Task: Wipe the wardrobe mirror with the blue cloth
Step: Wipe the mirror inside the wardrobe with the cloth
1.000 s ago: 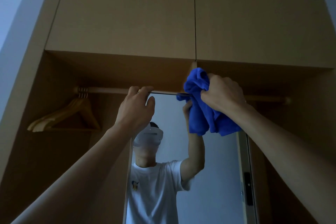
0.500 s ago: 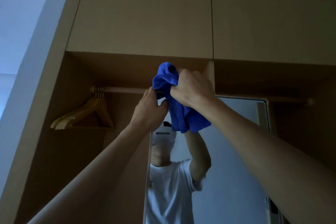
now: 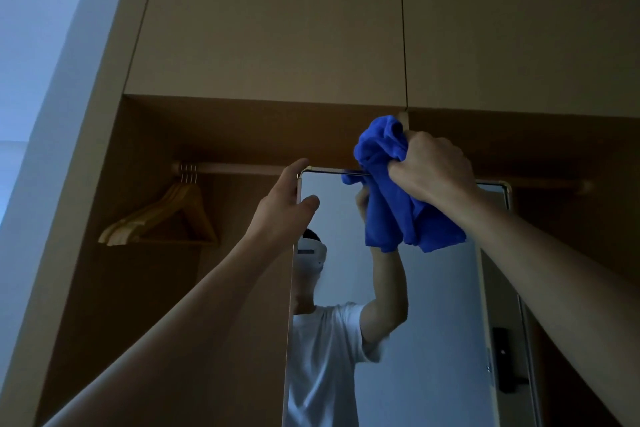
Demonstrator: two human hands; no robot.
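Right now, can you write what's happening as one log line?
right hand: grips crumpled blue cloth at top edge of tall wardrobe mirror | left hand: holds mirror's left edge | wooden hangers: on rail

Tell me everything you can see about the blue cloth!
The blue cloth is bright blue, soft-looking and crumpled into a bunch. The right hand grips its middle. Its top puffs up above the fist, and loose folds hang down across the top edge of the mirror.

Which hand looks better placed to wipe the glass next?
Likely right. The right hand grips the blue cloth against the top edge of the mirror; the left hand only holds the mirror's upper corner.
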